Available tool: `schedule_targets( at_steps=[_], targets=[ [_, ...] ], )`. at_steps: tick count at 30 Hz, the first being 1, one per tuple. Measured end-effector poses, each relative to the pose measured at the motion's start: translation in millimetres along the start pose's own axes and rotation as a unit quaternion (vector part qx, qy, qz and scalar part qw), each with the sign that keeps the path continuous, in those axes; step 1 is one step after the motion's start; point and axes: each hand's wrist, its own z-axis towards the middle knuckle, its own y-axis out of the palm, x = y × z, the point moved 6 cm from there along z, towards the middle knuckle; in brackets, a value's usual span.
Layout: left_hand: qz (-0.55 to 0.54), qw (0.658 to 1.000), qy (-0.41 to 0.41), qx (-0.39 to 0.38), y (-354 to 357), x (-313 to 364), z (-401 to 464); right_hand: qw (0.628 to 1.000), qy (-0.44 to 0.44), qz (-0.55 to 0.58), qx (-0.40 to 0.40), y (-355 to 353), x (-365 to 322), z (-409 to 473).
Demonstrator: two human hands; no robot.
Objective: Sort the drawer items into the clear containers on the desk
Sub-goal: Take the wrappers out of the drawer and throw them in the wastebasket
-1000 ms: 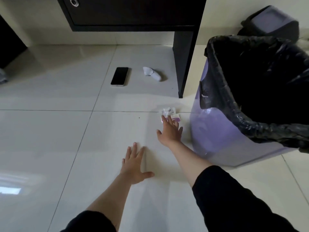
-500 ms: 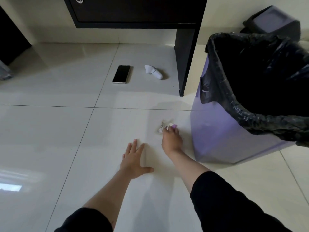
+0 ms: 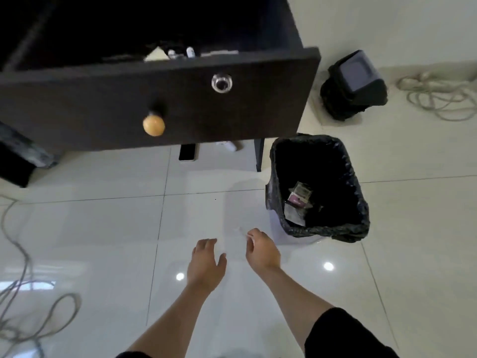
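While your hands hover over the glossy white floor (image 3: 103, 228), the left hand (image 3: 205, 264) hangs loosely open and the right hand (image 3: 262, 250) curls round a small clear scrap (image 3: 240, 231). Beyond, right, stands the black-lined bin (image 3: 318, 187); farther up, the open drawer (image 3: 154, 99) holds small items (image 3: 180, 52).

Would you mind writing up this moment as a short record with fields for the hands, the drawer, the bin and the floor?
left hand: over the floor tiles, fingers loosely curled, holding nothing
right hand: fingers curled round a small clear scrap, barely visible at the fingertips
drawer: pulled open, small items showing over its front edge
knob: round, yellowish, on the drawer front
bin: black liner, packaging scraps lying inside
phone: on the floor under the desk, partly hidden by the drawer
cables: coiled on the floor, far right
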Motion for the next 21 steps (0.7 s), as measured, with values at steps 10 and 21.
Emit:
schedule_targets(
  at_steps=[10, 21],
  targets=[
    [-0.058, 0.996, -0.004, 0.070, -231.0, 125.6, -148.2, 0.982, 0.161, 0.093, 0.012, -212.9, -89.0, -141.0],
    [0.034, 0.992, -0.009, 0.121, -328.6, 202.4, -91.8, 0.964, 0.236, 0.092, 0.085, -326.3, -105.8, -104.9]
  ],
)
